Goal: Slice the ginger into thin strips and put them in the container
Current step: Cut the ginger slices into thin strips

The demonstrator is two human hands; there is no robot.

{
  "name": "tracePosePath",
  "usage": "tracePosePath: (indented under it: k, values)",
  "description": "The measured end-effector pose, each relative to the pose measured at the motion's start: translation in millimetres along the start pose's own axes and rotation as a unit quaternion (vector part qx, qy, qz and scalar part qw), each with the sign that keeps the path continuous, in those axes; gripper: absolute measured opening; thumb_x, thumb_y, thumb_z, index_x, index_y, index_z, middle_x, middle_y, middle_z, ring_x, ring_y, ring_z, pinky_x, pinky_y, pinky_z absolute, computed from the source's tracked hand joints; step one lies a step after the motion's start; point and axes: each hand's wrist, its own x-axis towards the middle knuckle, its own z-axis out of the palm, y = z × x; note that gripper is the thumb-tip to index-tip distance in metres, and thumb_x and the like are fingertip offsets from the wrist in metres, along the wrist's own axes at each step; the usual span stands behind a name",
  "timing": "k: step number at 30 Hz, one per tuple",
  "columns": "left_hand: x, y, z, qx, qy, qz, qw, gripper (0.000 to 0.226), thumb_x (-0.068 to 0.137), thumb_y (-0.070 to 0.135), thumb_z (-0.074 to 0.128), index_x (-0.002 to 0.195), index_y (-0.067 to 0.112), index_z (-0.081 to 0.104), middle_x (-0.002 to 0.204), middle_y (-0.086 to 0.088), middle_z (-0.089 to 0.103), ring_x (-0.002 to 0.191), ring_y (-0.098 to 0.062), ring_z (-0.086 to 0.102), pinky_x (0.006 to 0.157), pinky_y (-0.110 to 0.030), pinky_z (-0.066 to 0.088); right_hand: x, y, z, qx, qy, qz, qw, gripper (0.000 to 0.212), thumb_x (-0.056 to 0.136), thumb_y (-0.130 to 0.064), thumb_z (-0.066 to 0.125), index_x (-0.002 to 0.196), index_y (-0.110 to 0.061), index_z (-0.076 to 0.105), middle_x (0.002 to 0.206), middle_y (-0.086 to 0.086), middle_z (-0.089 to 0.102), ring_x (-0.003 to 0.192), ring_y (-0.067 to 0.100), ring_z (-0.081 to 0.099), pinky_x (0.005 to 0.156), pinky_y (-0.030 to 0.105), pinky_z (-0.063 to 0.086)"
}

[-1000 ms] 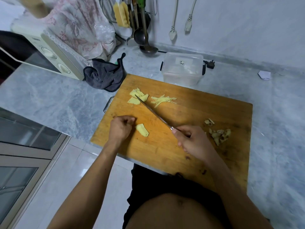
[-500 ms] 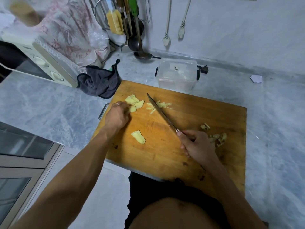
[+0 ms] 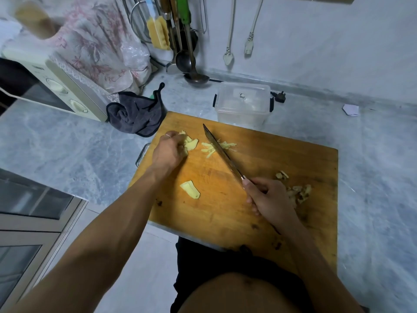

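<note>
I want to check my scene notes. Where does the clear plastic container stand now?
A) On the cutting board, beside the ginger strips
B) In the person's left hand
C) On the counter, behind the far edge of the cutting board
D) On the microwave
C: the clear plastic container stands on the marble counter, behind the far edge of the cutting board.

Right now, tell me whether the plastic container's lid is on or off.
On. The clear plastic container has its lid seated flat, dark side clips at both ends.
</note>
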Motion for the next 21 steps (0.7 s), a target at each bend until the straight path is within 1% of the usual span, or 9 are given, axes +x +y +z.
tracePosePath:
  k: [4,8,9,12,13,15,17,19,21]
  values:
    - [1.6,-2.4,4.1,0.005,0.014,-0.018,1.0,0.03,0.092,0.014,0.065,0.122,0.022,0.067,0.121,-0.001,0.063,0.099,-0.022,0.063,0.088,-0.034,0.055,0.2,1.6,-1.6,-0.004,0.002,0.003,1.0,0.024,0.097,-0.037,0.06,0.106,-0.019,0.074,0.063,0.004,0.067,0.048,0.014,0.057,0.051,0.029,0.049]
    - [-10.2,-8.0,-3.3,-0.084,0.056,-0.027,0.995,0.026,0.097,0.017,0.06,0.122,0.017,0.069,0.107,0.0,0.073,0.092,-0.018,0.068,0.086,-0.028,0.054,0.6,1.5,-2.6,-0.015,0.002,-0.001,1.0,0.024,0.098,-0.038,0.059,0.103,-0.02,0.074,0.063,0.002,0.067,0.048,0.012,0.058,0.053,0.03,0.049]
    - [-14.3,-8.2,-6.4,-0.115,0.079,-0.034,0.99,0.022,0.097,0.016,0.061,0.116,0.017,0.072,0.103,0.002,0.074,0.09,-0.014,0.069,0.084,-0.026,0.054,0.6,1.2,-2.6,-0.017,0.003,0.0,1.0,0.023,0.098,-0.038,0.059,0.102,-0.021,0.074,0.063,0.002,0.068,0.048,0.011,0.058,0.053,0.03,0.05]
    - [-30.1,-2.4,-17.0,-0.189,0.173,-0.064,0.964,0.014,0.094,0.013,0.064,0.098,0.012,0.077,0.092,0.007,0.072,0.081,0.013,0.061,0.075,-0.004,0.044,0.5,0.3,-2.4,-0.02,0.0,-0.006,1.0,0.022,0.098,-0.038,0.059,0.101,-0.023,0.074,0.063,0.002,0.068,0.048,0.011,0.059,0.054,0.033,0.051]
    - [-36.6,-0.4,-20.5,-0.219,0.188,-0.092,0.953,0.01,0.092,0.013,0.067,0.093,0.014,0.077,0.088,0.01,0.071,0.078,0.015,0.06,0.074,-0.004,0.044,0.1,-0.2,-2.1,-0.023,-0.001,-0.008,1.0,0.022,0.098,-0.038,0.059,0.101,-0.023,0.074,0.064,0.001,0.068,0.048,0.011,0.059,0.056,0.034,0.052]
    - [-50.7,-0.6,-25.2,-0.279,0.165,-0.161,0.932,0.003,0.087,0.015,0.073,0.086,0.017,0.074,0.084,0.012,0.071,0.077,0.007,0.063,0.08,-0.015,0.052,0.1,-1.0,-1.9,-0.033,-0.005,-0.01,0.999,0.021,0.097,-0.04,0.059,0.101,-0.026,0.074,0.065,0.0,0.069,0.05,0.008,0.06,0.061,0.036,0.054]
    - [-68.5,0.1,-25.8,-0.32,0.085,-0.223,0.917,0.007,0.082,0.016,0.08,0.085,0.016,0.074,0.082,0.006,0.073,0.077,-0.007,0.066,0.08,-0.024,0.055,-0.3,-1.6,-2.2,-0.037,-0.011,-0.014,0.999,0.02,0.097,-0.041,0.059,0.099,-0.028,0.074,0.065,-0.001,0.07,0.052,0.007,0.06,0.063,0.037,0.054]
    - [-87.8,5.8,-20.1,-0.356,0.008,-0.261,0.897,0.01,0.079,0.012,0.083,0.084,0.014,0.074,0.08,0.001,0.075,0.071,-0.009,0.066,0.072,-0.021,0.056,-1.2,-2.1,-2.1,-0.033,-0.022,-0.008,0.999,0.022,0.097,-0.041,0.06,0.101,-0.026,0.074,0.065,-0.001,0.07,0.052,0.01,0.06,0.06,0.035,0.052]
    - [-102.2,15.7,-12.6,-0.383,-0.034,-0.277,0.881,0.009,0.078,0.007,0.082,0.083,0.01,0.076,0.075,-0.001,0.074,0.063,-0.011,0.063,0.061,-0.017,0.055,-3.1,-2.9,-0.8,-0.029,-0.039,-0.002,0.999,0.024,0.097,-0.041,0.059,0.105,-0.023,0.074,0.065,0.0,0.069,0.051,0.014,0.06,0.056,0.033,0.051]
